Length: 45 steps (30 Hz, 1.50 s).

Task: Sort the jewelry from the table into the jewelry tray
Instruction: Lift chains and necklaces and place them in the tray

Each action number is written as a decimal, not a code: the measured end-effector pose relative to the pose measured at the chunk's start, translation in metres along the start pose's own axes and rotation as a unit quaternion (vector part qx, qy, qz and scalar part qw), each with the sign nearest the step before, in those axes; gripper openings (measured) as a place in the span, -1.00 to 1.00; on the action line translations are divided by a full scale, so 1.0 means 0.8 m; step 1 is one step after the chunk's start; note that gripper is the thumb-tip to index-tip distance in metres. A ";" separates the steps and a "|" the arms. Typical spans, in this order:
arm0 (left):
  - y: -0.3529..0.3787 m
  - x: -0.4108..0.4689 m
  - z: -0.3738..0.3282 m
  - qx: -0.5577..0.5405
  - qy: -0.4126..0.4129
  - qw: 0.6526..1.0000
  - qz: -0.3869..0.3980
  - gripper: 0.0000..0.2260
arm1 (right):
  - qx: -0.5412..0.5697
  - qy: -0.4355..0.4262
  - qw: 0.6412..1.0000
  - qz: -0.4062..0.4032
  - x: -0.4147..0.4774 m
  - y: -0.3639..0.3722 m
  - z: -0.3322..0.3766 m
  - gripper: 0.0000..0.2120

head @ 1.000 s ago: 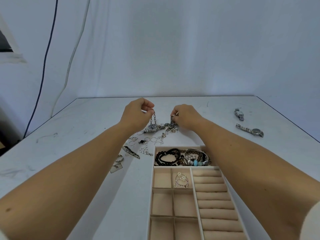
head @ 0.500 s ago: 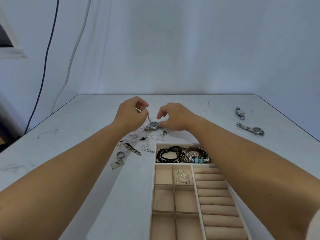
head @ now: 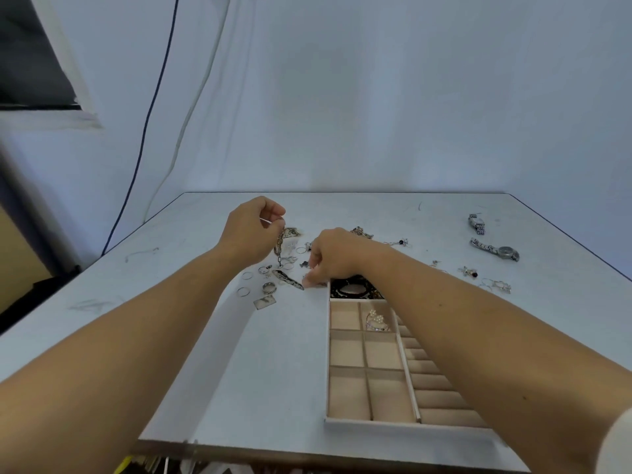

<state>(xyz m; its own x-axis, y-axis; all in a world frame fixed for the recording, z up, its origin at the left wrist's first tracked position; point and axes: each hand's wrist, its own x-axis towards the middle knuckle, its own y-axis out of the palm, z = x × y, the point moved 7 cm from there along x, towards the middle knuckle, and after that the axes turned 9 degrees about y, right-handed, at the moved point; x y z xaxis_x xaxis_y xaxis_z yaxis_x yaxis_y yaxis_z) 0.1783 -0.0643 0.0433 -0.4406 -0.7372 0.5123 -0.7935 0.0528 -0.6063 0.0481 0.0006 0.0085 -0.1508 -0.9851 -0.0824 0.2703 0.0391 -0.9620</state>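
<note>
My left hand [head: 251, 230] pinches one end of a silver chain watch [head: 280, 248], which hangs down over the pile of loose jewelry [head: 290, 258]. My right hand [head: 333, 256] is apart from the chain, fingertips down on the table at the far-left corner of the jewelry tray [head: 376, 426]. Whether those fingers pinch anything is hidden. The tray has beige compartments; black bead bracelets [head: 352, 289] fill the far one and a pearl ring [head: 376, 319] lies in a small square one. My right forearm covers part of the ring rolls [head: 434, 383].
Loose rings [head: 243, 291], a wide ring [head: 269, 287], a square pendant [head: 264, 302] and a long leaf-shaped piece [head: 288, 279] lie left of the tray. Two silver watches [head: 477, 223] [head: 496, 250] and small earrings [head: 468, 271] lie at the right. The table's front edge [head: 239, 449] is near.
My right hand let go of the chain watch and dropped to the table by the tray's far-left corner. My left hand lifted its end, so the chain now hangs.
</note>
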 end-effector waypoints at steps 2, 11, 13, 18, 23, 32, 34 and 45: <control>-0.002 -0.008 0.001 -0.003 0.000 1.000 0.007 -0.91 | -0.005 0.011 1.000 -0.010 -0.001 0.002 0.003 -0.59; -0.003 -0.020 0.010 -0.020 -0.001 0.999 0.026 -0.90 | -0.041 0.018 0.999 -0.024 0.001 0.009 0.011 -0.77; -0.002 -0.020 0.011 -0.020 -0.003 0.999 0.026 -0.90 | -0.040 0.028 0.999 -0.020 0.001 0.009 0.010 -0.64; -0.001 -0.019 0.008 -0.018 -0.004 1.000 0.024 -0.89 | 0.023 0.021 0.999 -0.033 0.005 0.001 0.003 -0.68; -0.001 -0.013 -0.002 -0.023 0.000 0.999 0.027 -0.88 | 0.034 -0.022 0.994 -0.101 0.001 -0.036 0.004 -0.80; -0.004 -0.005 -0.050 -0.044 0.031 0.998 0.013 -0.87 | 0.038 -0.039 0.987 -0.149 -0.031 -0.091 -0.003 -0.78; -0.004 -0.006 -0.063 -0.051 0.039 0.998 0.015 -0.87 | 0.041 -0.040 0.986 -0.157 -0.039 -0.097 -0.007 -0.77; 0.002 -0.030 -0.119 -0.066 0.069 0.995 0.037 -0.87 | 0.078 -0.024 0.984 -0.160 -0.093 -0.114 -0.034 -0.81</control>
<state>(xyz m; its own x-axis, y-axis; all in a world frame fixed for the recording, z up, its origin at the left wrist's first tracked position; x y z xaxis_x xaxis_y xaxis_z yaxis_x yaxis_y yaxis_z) 0.1474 0.0176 0.0881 -0.5466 -0.6288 0.5531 -0.8004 0.1980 -0.5659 0.0090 0.0747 0.0949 -0.2082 -0.9495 0.2348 0.3600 -0.2976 -0.8842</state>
